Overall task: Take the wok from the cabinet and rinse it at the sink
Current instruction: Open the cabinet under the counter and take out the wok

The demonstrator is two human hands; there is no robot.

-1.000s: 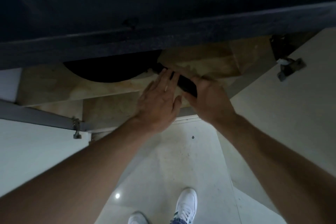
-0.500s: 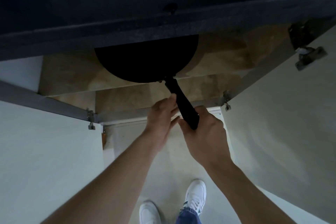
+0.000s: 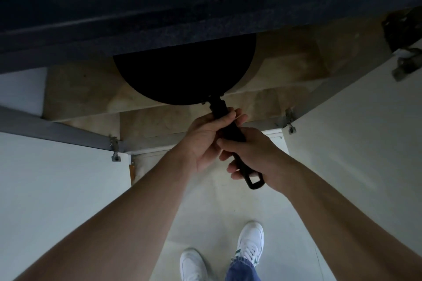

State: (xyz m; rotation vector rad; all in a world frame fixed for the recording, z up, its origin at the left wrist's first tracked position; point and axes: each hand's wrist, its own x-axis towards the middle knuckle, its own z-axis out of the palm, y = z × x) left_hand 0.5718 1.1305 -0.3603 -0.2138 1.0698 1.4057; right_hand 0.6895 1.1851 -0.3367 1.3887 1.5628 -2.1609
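Wok, handle inside fingers (left hand, right hand)

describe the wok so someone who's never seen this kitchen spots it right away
Under the dark countertop the tan-lined cabinet stands open. The wok shows there, half hidden by that countertop: the only black round thing, its long handle gripped by the left hand and right hand.
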